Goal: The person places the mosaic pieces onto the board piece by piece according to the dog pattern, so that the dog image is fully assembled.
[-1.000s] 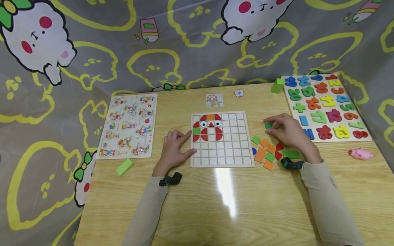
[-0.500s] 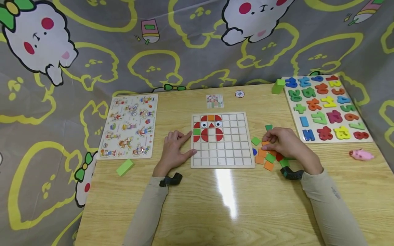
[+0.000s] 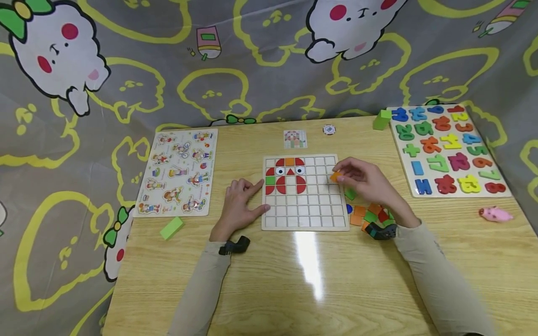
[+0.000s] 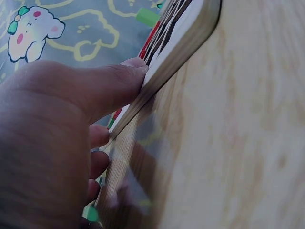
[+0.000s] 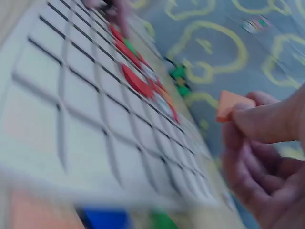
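Note:
A wooden grid board [image 3: 319,207] lies mid-table, bearing red curved pieces [image 3: 300,188], two eye tiles, an orange tile and a green tile [image 3: 270,180]. My left hand [image 3: 239,205] rests beside it, thumb and index finger spread and touching its left edge. In the left wrist view the thumb [image 4: 112,86] lies against the board's side. My right hand [image 3: 363,182] is over the board's right edge, pinching an orange square tile [image 5: 230,105] between thumb and finger. Loose orange [image 3: 358,220], green, red and blue pieces lie right of the board, partly hidden by my right hand and wrist.
Behind the board lie a small pattern card [image 3: 295,139] and a round chip [image 3: 329,129]. A picture puzzle [image 3: 176,172] is at left, a number puzzle [image 3: 451,149] at right. Green blocks [image 3: 172,228] and a pink toy pig [image 3: 496,214] sit nearby.
My right hand went from a green piece to the loose pile, took an orange tile and carried it left to the board's right edge. The left hand stays at the board's left edge.

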`<state>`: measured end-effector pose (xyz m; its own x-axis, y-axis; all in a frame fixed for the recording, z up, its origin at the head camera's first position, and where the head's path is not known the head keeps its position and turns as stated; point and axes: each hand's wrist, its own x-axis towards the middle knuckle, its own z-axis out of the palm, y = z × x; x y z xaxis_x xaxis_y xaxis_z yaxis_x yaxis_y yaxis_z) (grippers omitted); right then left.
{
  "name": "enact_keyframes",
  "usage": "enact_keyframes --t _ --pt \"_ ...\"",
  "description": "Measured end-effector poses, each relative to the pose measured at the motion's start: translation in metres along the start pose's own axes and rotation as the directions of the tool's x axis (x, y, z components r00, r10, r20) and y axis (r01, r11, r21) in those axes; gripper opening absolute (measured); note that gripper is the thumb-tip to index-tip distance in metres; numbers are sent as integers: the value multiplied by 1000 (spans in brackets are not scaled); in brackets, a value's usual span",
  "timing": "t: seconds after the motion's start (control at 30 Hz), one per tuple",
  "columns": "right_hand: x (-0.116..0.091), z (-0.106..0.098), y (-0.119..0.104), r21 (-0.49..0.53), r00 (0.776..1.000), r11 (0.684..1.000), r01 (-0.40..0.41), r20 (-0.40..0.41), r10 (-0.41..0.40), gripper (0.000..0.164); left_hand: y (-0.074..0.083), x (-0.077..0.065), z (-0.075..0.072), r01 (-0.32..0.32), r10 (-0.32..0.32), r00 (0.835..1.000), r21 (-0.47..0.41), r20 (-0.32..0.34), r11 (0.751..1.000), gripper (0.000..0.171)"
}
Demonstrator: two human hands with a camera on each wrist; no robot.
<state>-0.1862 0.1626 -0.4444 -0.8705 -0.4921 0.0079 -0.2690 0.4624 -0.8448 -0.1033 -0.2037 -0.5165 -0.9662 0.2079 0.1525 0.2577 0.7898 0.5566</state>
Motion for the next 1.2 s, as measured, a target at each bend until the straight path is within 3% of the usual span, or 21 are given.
enact_keyframes --t 0.2,0.47,0.67,0.93,1.2 --pt "27 47 -9 21 999 1000 5 -40 -4 24 -3 0 0 4 -4 1000 10 7 1000 74" --pt "44 86 -10 -126 990 984 128 -47 -134 31 -2 1 0 -7 7 1000 23 0 1000 73" --pt "45 96 -15 -242 991 962 125 -25 -135 34 -3 0 0 -15 15 1000 28 -8 999 73" --pt "45 97 -15 -274 992 953 128 14 -129 20 -2 1 -1 -19 19 1000 30 -5 999 73" --pt "47 98 -19 -263 992 956 129 30 -125 21 -2 1 0 -25 26 1000 32 -10 999 73"
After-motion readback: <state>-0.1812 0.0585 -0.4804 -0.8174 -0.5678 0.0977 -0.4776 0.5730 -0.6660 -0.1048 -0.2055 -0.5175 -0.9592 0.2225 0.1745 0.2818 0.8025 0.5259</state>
